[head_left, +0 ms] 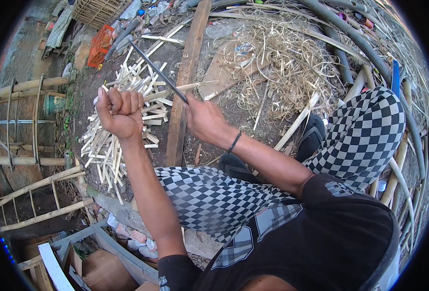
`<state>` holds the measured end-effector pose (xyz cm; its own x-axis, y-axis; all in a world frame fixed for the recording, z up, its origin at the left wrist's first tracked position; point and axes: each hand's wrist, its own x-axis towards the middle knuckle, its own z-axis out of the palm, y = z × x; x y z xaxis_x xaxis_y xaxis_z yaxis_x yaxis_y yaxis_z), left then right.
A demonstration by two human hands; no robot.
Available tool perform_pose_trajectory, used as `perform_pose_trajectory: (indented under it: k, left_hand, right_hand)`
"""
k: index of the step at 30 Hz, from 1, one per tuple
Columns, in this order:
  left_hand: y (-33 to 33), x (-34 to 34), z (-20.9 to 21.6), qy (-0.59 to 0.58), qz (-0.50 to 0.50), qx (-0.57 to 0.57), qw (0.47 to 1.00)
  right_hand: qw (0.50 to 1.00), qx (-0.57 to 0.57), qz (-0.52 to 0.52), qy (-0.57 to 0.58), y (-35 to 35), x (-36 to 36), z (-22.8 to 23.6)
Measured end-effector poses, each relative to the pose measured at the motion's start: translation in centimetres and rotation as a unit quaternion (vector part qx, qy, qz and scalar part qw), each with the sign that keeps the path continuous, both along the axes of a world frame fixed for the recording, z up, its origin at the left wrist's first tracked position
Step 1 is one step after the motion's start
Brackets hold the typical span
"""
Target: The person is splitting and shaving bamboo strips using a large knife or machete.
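Note:
My left hand (120,110) is closed in a fist over the pile of split bamboo pieces. From its right side a pale bamboo strip (201,84) runs out across the wooden plank; the part inside the fist is hidden. My right hand (207,119), a dark band at its wrist, grips a long knife (158,71) by the handle end. Its dark narrow blade slants up and left, crossing the strip over the plank (178,127). Many short pale bamboo pieces (108,145) lie heaped beneath and around my left hand.
Curly shavings (297,72) cover the ground at the far right, beside a flat brown board (231,72). An orange crate (100,46) and a woven basket (95,12) stand far left. Bamboo ladder-like frames (40,213) lie left. My knees in checkered trousers flank the work spot.

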<state>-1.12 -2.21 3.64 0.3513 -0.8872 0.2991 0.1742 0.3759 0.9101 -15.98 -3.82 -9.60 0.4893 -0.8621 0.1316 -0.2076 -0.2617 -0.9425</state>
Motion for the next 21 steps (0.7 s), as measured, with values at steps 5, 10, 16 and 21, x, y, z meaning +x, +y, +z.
perform_pose_trajectory:
  k: [5,10,16,21]
  left_hand:
    - [0.7,0.6,0.0,-0.040,-0.137,0.012,0.990]
    - [1.4,2.5,-0.2,-0.001,-0.027,0.029,0.999]
    - [1.8,1.4,-0.3,-0.008,-0.043,0.046,0.998]
    - [0.7,0.4,-0.2,-0.036,-0.099,0.036,0.994]
  right_hand:
    - [0.999,-0.033,0.014,-0.004,-0.5,0.6,-0.8]
    - [0.999,-0.023,-0.001,0.045,-1.0,1.5,-4.7]
    - [0.995,-0.031,0.051,0.074,-0.5,0.6,-0.6]
    - [0.986,0.039,-0.017,0.163,-4.7,-0.1,-8.8]
